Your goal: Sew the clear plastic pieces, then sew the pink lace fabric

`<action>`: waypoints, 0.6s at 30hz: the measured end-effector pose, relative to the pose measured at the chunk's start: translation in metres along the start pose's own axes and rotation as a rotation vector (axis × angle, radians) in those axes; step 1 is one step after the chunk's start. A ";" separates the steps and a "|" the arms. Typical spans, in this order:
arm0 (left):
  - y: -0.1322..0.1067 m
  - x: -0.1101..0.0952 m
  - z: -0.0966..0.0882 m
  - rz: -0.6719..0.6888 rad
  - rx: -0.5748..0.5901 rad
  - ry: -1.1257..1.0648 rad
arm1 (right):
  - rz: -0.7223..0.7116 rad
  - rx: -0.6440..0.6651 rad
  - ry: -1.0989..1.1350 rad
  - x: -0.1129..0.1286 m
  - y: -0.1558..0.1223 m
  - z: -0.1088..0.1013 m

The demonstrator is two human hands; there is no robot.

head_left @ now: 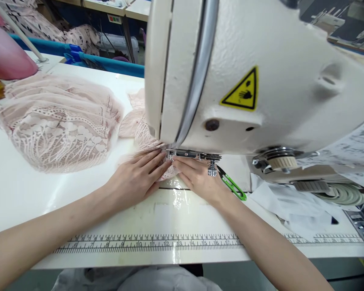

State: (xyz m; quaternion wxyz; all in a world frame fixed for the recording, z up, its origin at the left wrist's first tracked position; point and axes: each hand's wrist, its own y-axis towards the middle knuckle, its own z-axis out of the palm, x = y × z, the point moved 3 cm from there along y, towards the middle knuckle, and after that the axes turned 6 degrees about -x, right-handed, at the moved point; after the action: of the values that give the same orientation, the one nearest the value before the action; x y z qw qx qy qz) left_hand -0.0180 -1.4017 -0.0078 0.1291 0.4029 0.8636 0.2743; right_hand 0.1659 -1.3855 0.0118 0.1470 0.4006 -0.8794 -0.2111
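Note:
A pale pink piece of lace fabric (147, 135) runs under the presser foot (186, 154) of a cream sewing machine (230, 48). My left hand (136, 173) lies flat on the lace just left of the foot, its fingers stretched toward the needle area. On the right, my right hand (197, 176) rests with extended fingertips on the lace at the front of the foot, partly behind the metal attachment. Neither hand grips the cloth; both press it from above. Green thread snips (234, 186) lie beside my right wrist.
A heap of pink lace and tulle (63, 125) sits on the left of the white table (12, 190). Beyond it stands a pink cone (10, 48). White cloth scraps (294, 202) and a coiled pale green tape (342, 194) lie right. A ruler strip (151, 243) follows the front edge.

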 end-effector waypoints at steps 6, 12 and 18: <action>0.000 0.000 -0.005 0.131 -0.029 -0.001 | -0.070 0.002 -0.082 0.002 -0.001 0.001; 0.000 0.007 -0.009 0.157 -0.025 0.026 | -0.089 0.058 -0.094 0.011 0.000 0.003; -0.001 0.009 -0.010 0.069 -0.051 -0.025 | -0.082 0.039 -0.123 0.019 0.002 0.005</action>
State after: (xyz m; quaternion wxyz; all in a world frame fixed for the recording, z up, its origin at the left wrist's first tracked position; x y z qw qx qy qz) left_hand -0.0291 -1.3991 0.0001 0.1406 0.4325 0.8401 0.2956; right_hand 0.1506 -1.3972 0.0106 0.0761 0.4254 -0.8735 -0.2241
